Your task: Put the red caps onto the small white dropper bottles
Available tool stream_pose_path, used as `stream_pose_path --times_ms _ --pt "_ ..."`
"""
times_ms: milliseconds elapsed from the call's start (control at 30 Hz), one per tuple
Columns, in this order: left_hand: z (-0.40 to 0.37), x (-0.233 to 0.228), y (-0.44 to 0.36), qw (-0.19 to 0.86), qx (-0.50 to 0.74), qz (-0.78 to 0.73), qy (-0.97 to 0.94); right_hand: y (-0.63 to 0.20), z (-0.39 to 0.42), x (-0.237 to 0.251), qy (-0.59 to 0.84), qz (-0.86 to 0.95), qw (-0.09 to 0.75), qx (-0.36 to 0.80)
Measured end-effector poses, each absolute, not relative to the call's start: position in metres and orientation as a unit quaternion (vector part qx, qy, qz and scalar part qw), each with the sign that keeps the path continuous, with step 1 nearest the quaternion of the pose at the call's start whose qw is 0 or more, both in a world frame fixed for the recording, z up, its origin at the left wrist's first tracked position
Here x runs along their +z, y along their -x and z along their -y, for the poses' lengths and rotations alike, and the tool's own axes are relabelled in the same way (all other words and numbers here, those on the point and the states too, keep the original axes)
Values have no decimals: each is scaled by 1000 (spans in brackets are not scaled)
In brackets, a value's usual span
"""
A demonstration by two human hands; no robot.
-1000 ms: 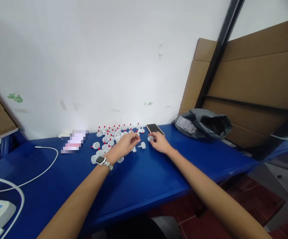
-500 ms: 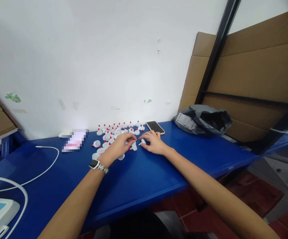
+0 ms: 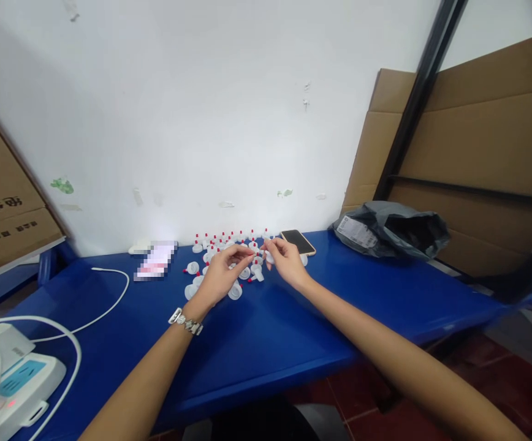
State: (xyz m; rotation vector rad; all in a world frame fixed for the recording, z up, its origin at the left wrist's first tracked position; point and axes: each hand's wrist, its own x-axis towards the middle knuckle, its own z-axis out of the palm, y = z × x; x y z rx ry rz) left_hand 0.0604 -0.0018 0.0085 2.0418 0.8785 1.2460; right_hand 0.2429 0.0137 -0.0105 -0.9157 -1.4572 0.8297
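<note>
Caps: small white plastic caps (image 3: 229, 260), many with red tips, lie scattered on the blue worktop (image 3: 266, 331) near its far edge, by the wall; some stand upright in a row at the back, others lie tipped in front.
Left hand: the left hand (image 3: 222, 272) hangs over the middle of the caps, its fingers curled, thumb and forefinger drawn together toward the right hand; whether they grip a cap cannot be told.
Right hand: the right hand (image 3: 284, 257) is lifted just off the worktop at the right end of the caps, fingertips pinched on a small white piece (image 3: 267, 248); too small to tell what.
Hands together: the fingertips of both nearly meet above the caps.
Watch: a watch (image 3: 184, 321) with a metal band sits on the left wrist.
Phone: a phone (image 3: 298, 242) lies flat, screen dark, just beside the right hand, toward the far edge.
Bag: a grey bag (image 3: 392, 229) with a white label slumps near the far right corner, against cardboard (image 3: 477, 153).
Cable: a white cable (image 3: 105, 306) loops across the left part of the worktop.
Power strip: a white power strip (image 3: 11, 383) lies at the near left corner.
Box: a cardboard box (image 3: 3, 202) stands past the left edge.
</note>
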Motion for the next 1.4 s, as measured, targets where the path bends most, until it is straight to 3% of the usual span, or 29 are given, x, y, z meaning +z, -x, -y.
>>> stream_pose_path --times_ms 500,700,1067,1400 --pt "3 1 -46 428 505 -316 -680 -209 -4 -23 436 624 561 326" --pt "9 -4 -61 373 523 -338 -687 -206 -2 -26 429 618 569 332" --pt "14 -4 -62 527 496 -323 -610 -209 6 -20 420 634 584 284" --pt "22 -9 -75 602 527 -262 -540 -200 18 -14 380 574 672 273"
